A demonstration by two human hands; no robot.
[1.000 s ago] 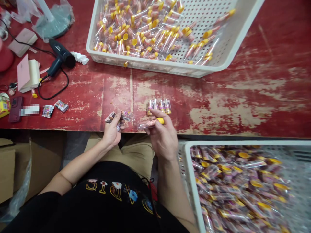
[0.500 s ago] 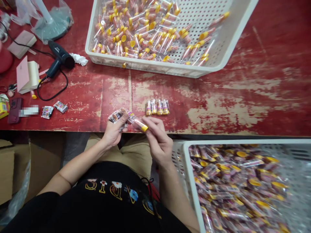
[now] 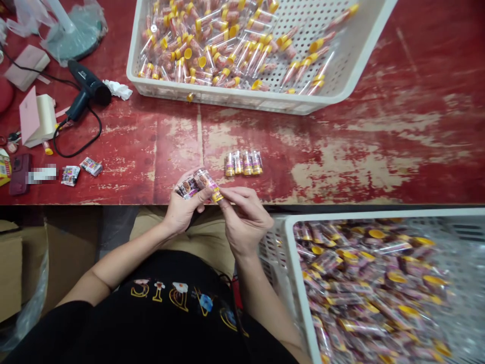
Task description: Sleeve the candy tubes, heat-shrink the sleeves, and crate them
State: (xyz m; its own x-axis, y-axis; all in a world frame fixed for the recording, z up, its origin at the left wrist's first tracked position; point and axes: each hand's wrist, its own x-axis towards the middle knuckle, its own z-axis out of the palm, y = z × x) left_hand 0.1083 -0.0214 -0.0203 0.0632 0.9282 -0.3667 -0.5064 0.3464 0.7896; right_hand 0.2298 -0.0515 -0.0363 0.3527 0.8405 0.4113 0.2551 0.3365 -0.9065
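Observation:
My left hand is closed on a stack of printed labels, its thumb lying across their lower right side. Against the stack sits a small clear tube with a yellow cap, tilted, a printed label around or over its body. The fingertips of my right hand pinch this tube at the capped end. Just beyond, on the red table, several labelled tubes stand or lie side by side in a row, yellow ends towards me.
A white basket of unlabelled tubes is at the back. Another basket with labelled tubes is at the lower right. To the left lie a hair dryer, an open pink box, a phone and label stacks.
The tube has moved left onto the label stack, and a printed label now covers its body. My right hand has come closer to my left. The view has shifted slightly.

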